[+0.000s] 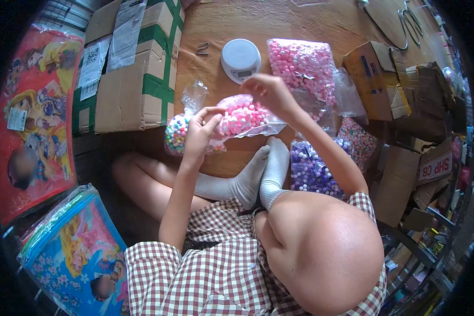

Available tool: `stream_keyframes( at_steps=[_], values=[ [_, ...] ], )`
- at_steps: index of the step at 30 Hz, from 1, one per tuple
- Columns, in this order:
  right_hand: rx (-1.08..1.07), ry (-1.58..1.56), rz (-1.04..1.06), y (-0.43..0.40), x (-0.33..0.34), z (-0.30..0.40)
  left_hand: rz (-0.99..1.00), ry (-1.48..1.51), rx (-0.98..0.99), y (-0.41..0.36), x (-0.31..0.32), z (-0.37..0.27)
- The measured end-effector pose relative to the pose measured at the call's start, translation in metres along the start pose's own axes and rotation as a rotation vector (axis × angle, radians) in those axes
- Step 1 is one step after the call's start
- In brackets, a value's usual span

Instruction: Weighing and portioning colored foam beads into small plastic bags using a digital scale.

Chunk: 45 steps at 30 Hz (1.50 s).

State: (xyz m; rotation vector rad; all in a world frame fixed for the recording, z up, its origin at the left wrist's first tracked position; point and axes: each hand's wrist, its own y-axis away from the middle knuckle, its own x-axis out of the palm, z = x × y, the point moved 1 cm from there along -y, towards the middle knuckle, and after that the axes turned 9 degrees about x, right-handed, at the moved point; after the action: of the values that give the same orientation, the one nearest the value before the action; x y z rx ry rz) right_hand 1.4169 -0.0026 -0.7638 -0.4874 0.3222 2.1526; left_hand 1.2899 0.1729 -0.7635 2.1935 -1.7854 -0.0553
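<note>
A clear plastic bag of pink and white foam balls (pixel 243 117) lies before my feet. My left hand (pixel 202 132) pinches its left end between thumb and fingers. Over the bag's right part hovers my right hand (pixel 266 91), blurred, its fingers curled; whether it grips anything is unclear. Just left of my left hand sits a bag of multicoloured foam balls (pixel 176 134) with a gathered clear top (pixel 194 96). Behind my right hand stands a round white digital kitchen scale (pixel 241 59) with nothing on its platform.
On the right lie a large bag of pink balls (pixel 300 65), a purple-ball bag (pixel 316 168), a pastel-ball bag (pixel 357 138) and empty clear bags (pixel 349 93). A green-taped carton (pixel 120 94) stands left; open cartons (pixel 375 83) stand right. A metal hook (pixel 202 48) lies near the scale.
</note>
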Motion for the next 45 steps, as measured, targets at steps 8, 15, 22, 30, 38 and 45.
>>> stream_keyframes(
  at_steps=[8,15,22,30,38,45],
  values=[
    [-0.084,0.573,0.156,-0.038,0.029,-0.092,0.142,-0.177,-0.154,0.029,0.012,0.002],
    [-0.047,0.350,0.060,-0.019,0.005,-0.009,-0.012,-0.029,0.064,0.019,0.002,-0.008],
    [-0.323,0.467,0.335,0.037,0.047,-0.022,0.129,-0.089,0.122,0.006,0.002,-0.010],
    [-0.467,0.807,0.346,0.049,0.004,0.002,0.244,-0.559,0.180,0.000,-0.010,-0.036],
    [-0.668,0.904,0.214,0.049,-0.062,0.045,0.381,-1.178,0.381,-0.028,-0.026,-0.073],
    [-0.085,-0.615,-0.078,0.002,-0.052,0.033,0.313,0.004,0.425,-0.085,-0.008,-0.079]
  ],
)
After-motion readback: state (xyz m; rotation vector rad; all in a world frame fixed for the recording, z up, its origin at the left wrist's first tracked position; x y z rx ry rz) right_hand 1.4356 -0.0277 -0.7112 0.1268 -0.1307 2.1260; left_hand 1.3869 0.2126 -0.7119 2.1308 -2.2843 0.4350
